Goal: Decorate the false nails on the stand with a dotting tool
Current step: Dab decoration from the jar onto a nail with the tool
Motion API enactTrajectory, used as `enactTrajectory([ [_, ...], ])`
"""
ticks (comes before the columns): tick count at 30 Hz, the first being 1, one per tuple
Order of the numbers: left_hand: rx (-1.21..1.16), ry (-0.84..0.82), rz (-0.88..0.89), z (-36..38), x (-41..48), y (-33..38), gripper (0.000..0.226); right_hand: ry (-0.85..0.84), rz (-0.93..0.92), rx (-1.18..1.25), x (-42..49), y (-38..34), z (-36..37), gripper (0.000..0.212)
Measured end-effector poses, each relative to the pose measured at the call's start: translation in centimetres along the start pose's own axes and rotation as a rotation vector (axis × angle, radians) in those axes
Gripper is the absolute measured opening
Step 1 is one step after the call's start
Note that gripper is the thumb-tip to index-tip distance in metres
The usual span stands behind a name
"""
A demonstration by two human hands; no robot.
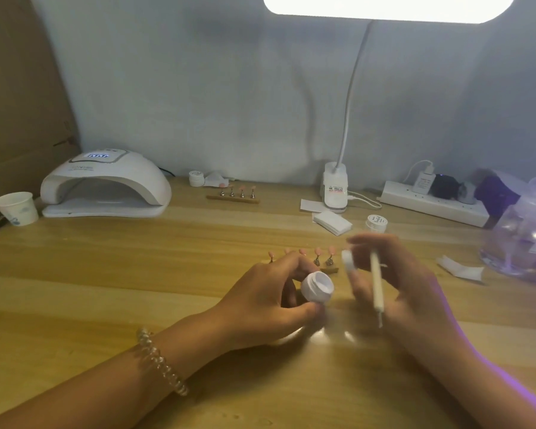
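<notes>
Pink false nails (317, 251): just up-frame of right hand (415, 283) pinching slim white dotting tool (377, 283), tip pointing away, down-frame
Left hand (260, 298): gripping open white jar (317, 284)

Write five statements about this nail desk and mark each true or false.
1. The left hand holds an open jar. True.
2. The right hand holds only the dotting tool. False: it also holds the lid.
3. The nail lamp stands at the table's right end. False: it stands back left, beside the paper cup.
4. A stand of pink false nails sits just beyond the hands. True.
5. A second stand sits farther back. True.
</notes>
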State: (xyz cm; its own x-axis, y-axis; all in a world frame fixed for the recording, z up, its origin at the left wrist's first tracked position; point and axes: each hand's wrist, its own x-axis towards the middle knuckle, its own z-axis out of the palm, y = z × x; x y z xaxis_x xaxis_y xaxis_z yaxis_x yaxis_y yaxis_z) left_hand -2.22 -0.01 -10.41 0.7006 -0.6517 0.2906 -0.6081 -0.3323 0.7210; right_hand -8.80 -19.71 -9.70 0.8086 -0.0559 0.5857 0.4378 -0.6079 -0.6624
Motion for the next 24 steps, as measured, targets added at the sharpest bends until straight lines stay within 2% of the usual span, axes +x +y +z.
enactTrajectory([
  [2,-0.017,0.012,-0.004,0.1,-0.1,-0.2,0.033,0.079,0.065,-0.063,0.5,0.6,-0.9,0.029],
  [5,0.009,0.018,0.002,0.1,-0.2,-0.1,0.032,0.111,0.164,-0.231,0.7,1.8,-1.7,0.022],
  [11,0.247,0.053,0.025,0.2,-0.2,-0.6,0.036,0.020,0.331,-0.395,0.4,3.1,-2.5,0.019],
  [14,0.297,0.053,0.033,0.3,-0.2,-0.8,0.039,0.023,0.358,-0.430,0.3,3.4,-2.2,0.027],
  [17,0.293,0.039,0.031,0.4,-0.1,-0.8,0.044,0.194,0.269,-0.294,0.5,2.3,-2.0,0.026],
  [19,0.273,0.037,0.030,0.4,-0.1,-0.8,0.047,0.273,0.292,-0.019,0.8,0.8,-1.2,0.027],
  [21,0.248,0.041,0.020,0.4,-0.1,-0.7,0.047,0.260,0.326,0.257,0.7,-0.7,0.3,0.021],
  [24,0.255,0.042,0.017,0.4,-0.2,-0.6,0.039,0.173,0.308,0.344,0.0,-2.0,2.1,0.010],
])
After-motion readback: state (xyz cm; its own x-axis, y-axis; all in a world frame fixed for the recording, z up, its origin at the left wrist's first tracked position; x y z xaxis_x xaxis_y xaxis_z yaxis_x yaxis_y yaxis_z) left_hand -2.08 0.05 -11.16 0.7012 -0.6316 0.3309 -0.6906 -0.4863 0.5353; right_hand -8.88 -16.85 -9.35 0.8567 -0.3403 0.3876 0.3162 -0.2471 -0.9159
